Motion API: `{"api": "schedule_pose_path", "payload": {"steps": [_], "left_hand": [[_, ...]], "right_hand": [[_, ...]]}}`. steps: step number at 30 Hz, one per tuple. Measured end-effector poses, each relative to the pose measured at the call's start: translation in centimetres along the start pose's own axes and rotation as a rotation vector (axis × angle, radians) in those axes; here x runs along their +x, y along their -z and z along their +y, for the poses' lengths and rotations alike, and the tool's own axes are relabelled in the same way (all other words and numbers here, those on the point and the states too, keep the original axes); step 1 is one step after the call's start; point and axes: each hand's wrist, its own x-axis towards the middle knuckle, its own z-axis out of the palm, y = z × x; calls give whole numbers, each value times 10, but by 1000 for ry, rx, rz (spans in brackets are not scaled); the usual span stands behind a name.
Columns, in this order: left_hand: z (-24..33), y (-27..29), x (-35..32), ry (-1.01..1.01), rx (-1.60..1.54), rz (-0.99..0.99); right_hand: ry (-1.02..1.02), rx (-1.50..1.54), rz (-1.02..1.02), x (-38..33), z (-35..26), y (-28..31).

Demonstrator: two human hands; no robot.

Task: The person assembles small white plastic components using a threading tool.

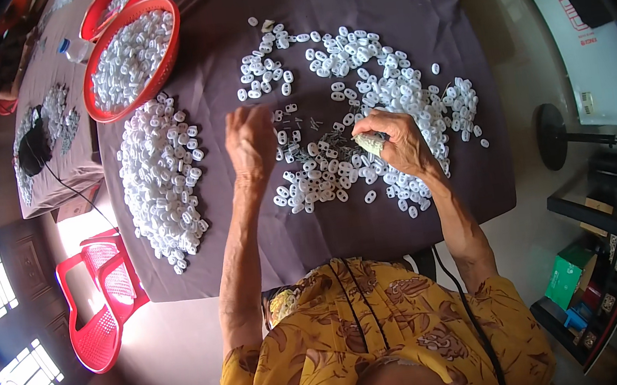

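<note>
My left hand [250, 144] is curled closed above the cloth, left of the small white pieces; any thing inside its fingers is hidden. Over the middle heap, my right hand [398, 143] has its fingers pinched together. A pale wrap [370, 143] shows at its thumb side, and I cannot make out what the fingertips hold. Thin grey metal pins [333, 142] lie scattered between the hands. Around them are small white oval plastic pieces with two holes [315, 180], and a bigger heap of the same pieces [405, 94] reaches under and beyond my right hand.
A long pile of white pieces [163, 182] lies at the left of the dark tablecloth [253, 237]. Behind it stands a red basket [90, 103] full of white pieces, beside a clear bottle [76, 50]. A red chair [100, 338] is at the left; a black stand [552, 136] is at the right.
</note>
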Motion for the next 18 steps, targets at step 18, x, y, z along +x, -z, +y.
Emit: {"api": "schedule_pose_path", "payload": {"steps": [18], "left_hand": [[1,-6,1,25,12,-146]], "right_hand": [[43,-7,-59,-10,0,-9]]}}
